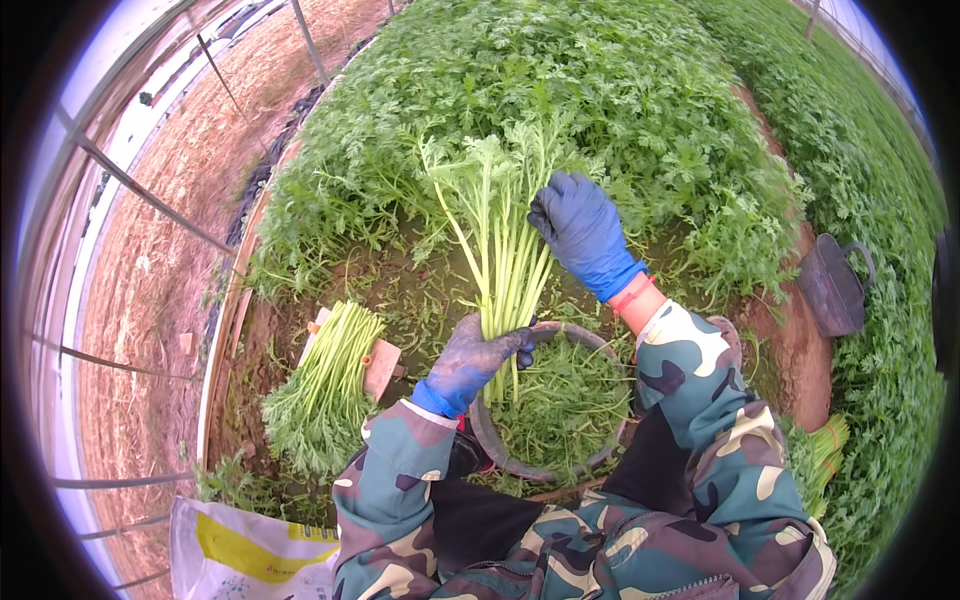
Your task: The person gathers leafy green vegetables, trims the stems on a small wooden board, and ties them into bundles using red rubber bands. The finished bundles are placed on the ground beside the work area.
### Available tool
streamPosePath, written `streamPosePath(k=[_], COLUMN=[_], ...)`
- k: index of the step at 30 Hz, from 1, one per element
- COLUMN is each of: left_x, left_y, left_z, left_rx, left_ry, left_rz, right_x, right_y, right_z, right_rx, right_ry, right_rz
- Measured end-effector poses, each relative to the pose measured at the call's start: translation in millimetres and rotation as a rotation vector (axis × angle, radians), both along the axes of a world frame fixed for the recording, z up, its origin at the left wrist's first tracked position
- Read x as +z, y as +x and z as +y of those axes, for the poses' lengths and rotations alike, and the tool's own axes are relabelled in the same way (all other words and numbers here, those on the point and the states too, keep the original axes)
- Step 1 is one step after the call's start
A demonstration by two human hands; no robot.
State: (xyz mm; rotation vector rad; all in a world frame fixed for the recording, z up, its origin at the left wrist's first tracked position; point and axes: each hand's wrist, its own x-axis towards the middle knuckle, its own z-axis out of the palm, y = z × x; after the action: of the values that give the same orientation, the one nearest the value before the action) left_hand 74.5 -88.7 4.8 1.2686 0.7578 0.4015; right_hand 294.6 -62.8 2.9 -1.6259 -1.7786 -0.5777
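Observation:
My left hand (476, 364), in a soiled blue glove, grips a bunch of leafy greens (504, 281) near the cut ends of the stalks. They look like crown daisy greens, held upright with the leaves fanned at the top. Beside the upper right of the bunch is my right hand (579, 232), gloved in blue with curled fingers. Whether a stem or leaf is inside those fingers is hidden. Under the bunch, between my legs, stands a round tub (484, 442) holding loose leaf trimmings (562, 409).
To the left, a pile of stalks (337, 367) lies across a small stand (385, 360). A dense bed of greens (540, 67) grows ahead. At right are a dark basket (831, 289) and a banded bundle (829, 450). A printed sack (247, 555) lies at lower left, near greenhouse poles (154, 191).

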Motion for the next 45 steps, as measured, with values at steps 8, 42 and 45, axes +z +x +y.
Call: streamPosePath(k=[8, 42, 45], left_x=[-9.7, -4.2, -1.8], left_y=[-17.6, 13.7, 15.3], left_z=[10.1, 18.6, 27.0], left_rx=[0.156, 0.334, 0.374], left_ry=[-0.094, 0.034, 0.111], left_rz=[-0.110, -0.468, -0.422], right_x=[-0.2, -45.3, -39.2], right_y=[82.0, -83.9, -107.1], right_z=[-32.4, -81.7, -76.6], right_rx=[0.413, 0.626, 0.708], right_ry=[-0.685, -0.536, -0.346], right_rz=[0.984, 1.777, 1.796])
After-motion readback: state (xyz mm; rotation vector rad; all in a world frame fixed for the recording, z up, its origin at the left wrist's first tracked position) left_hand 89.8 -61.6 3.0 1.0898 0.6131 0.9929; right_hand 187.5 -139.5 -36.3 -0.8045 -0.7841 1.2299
